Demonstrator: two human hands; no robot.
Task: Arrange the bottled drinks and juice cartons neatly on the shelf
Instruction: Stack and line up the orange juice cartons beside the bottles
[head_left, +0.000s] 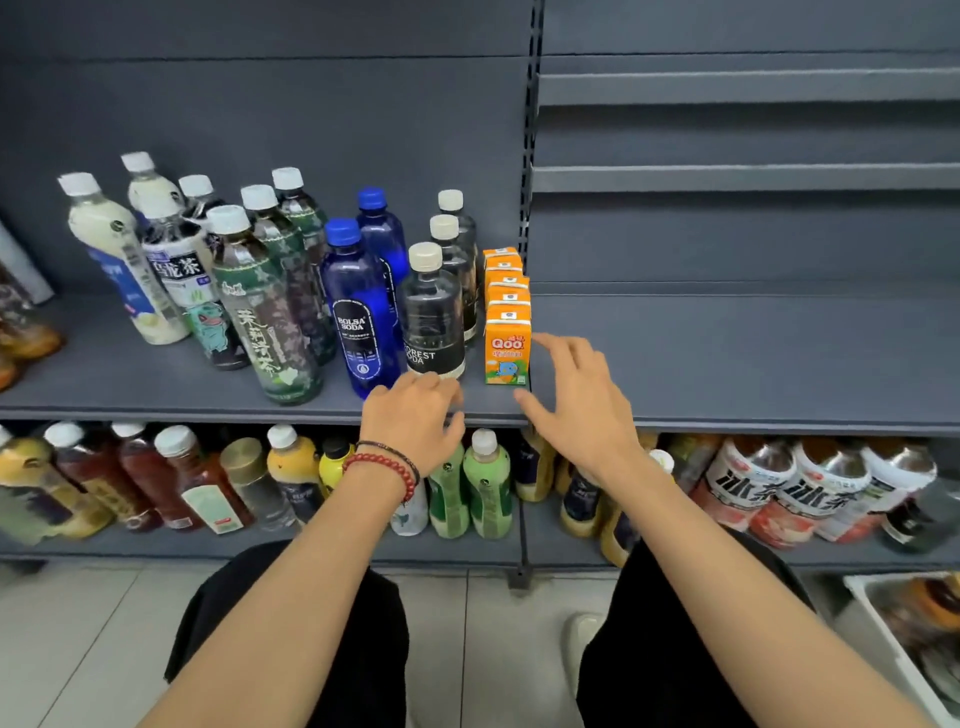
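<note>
On the grey shelf (727, 358) stand rows of drinks running front to back: orange Qoo juice cartons (507, 347) at the right, clear Forrest Soda bottles (434, 317), blue Bolsa Soda bottles (358, 317), green tea bottles (265, 317) and white milky bottles (117, 254) further left. My left hand (415, 415), with bead bracelets at the wrist, hovers at the shelf's front edge just below the front clear bottle, fingers loosely bent and holding nothing. My right hand (576, 400) is spread open just right of the front carton, apart from it.
The shelf right of the cartons is bare. A lower shelf (467, 551) holds many mixed bottles. A white crate (909, 639) with goods sits on the tiled floor at the lower right. Empty shelf rails rise at the upper right.
</note>
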